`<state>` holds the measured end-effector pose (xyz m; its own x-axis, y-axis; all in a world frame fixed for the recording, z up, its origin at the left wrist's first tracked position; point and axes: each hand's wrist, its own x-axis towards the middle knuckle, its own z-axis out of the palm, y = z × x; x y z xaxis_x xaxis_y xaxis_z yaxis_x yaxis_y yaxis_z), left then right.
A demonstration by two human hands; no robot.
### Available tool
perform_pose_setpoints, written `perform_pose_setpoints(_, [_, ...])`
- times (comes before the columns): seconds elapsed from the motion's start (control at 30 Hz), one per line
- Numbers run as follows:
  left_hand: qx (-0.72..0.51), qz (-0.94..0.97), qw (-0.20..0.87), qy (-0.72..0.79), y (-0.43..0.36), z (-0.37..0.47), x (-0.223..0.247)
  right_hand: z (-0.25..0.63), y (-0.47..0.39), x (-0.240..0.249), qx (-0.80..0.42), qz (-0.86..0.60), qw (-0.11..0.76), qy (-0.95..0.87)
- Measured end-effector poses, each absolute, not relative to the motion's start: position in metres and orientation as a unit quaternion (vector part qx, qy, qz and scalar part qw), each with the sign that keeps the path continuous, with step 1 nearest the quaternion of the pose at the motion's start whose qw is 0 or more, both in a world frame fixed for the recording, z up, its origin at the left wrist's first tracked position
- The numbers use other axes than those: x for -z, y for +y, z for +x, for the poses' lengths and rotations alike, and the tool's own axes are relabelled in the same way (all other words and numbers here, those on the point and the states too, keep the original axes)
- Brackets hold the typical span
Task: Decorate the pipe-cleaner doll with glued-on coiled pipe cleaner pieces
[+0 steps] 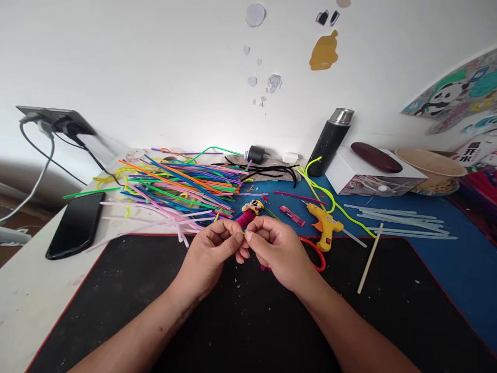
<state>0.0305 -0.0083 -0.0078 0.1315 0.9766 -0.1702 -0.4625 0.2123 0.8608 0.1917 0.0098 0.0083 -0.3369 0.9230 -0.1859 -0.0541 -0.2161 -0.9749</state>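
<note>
My left hand (213,251) and my right hand (277,248) meet over the black mat, fingertips almost touching. Both pinch a short yellow pipe cleaner (244,234), mostly hidden by the fingers. Just beyond the fingers lies a small pipe-cleaner doll (253,207) with a magenta body and a yellow, white and black head; its lower part is hidden by my hands. Right of it rests a pink box (292,215), perhaps of blades or leads. Scissors with a red handle (320,259) are partly covered by my right hand.
A heap of coloured pipe cleaners (186,181) spreads at the left, near a black phone (75,225). To the right are a yellow glue gun (324,225), glue sticks (407,217) and a wooden stick (370,259). A black thermos (330,142) stands by the wall beside a white box (345,176).
</note>
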Motion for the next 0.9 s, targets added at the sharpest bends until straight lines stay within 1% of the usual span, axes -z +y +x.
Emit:
perform_pose_setpoints(0.1, [-0.532, 0.292, 0.698, 0.38, -0.007, 0.03, 0.007, 0.192, 0.011, -0.007, -0.654, -0.433, 0.382, -0.489])
perform_pose_setpoints(0.23, [-0.559, 0.271, 0.679, 0.391, -0.002, 0.025, 0.005, 0.194, 0.014, -0.002, -0.66, -0.443, 0.4, -0.456])
perform_pose_setpoints(0.43, [-0.516, 0.379, 0.656, 0.4, -0.005, 0.019, 0.005, 0.197, 0.014, -0.003, -0.651, -0.44, 0.374, -0.493])
perform_pose_setpoints(0.6, [-0.477, 0.462, 0.613, 0.428, -0.005, 0.013, 0.004, 0.196, 0.011, -0.01, -0.6, -0.473, 0.348, -0.544])
perform_pose_setpoints(0.9, [-0.425, 0.533, 0.556, 0.475, -0.005, 0.008, -0.007, 0.196, 0.007, -0.012, -0.572, -0.486, 0.336, -0.57])
